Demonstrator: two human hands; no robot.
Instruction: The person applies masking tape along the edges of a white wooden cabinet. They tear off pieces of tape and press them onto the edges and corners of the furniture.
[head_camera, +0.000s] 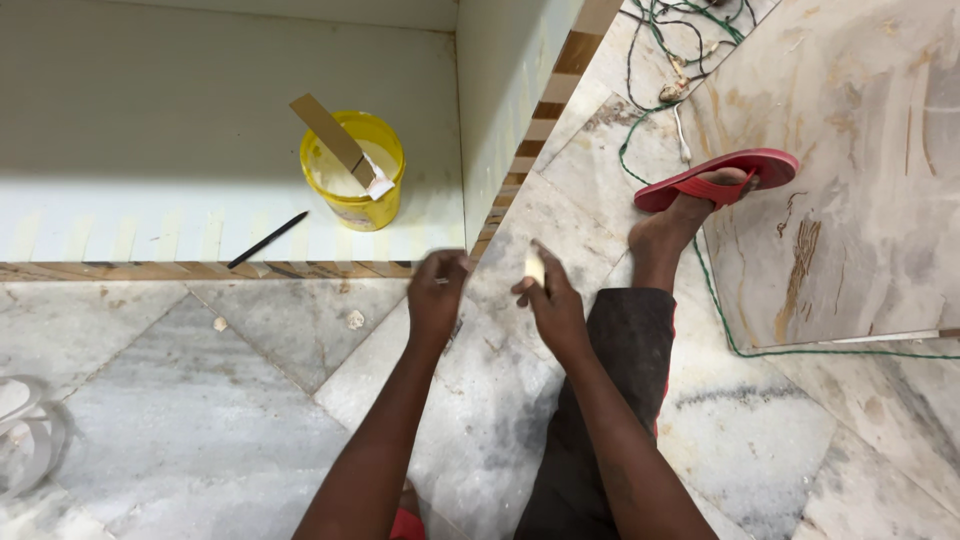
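The bucket (354, 184) is bright yellow, with white paste inside and a brown cardboard strip (330, 138). The pencil (267, 240) is black. My sandal (720, 178) is red and the cable (712, 290) is green. The marble floor (200, 420) is grey-white with veins. In my right hand (548, 302) is a pale yellow piece (536, 268).

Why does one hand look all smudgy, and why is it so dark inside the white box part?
In the head view, the left hand is smeared by motion blur, while the right hand and the small pale piece it holds look sharper. The white cabinet is shaded at its back, brighter along the front edge near the yellow bucket. The marble floor is evenly lit, with no strong glare.
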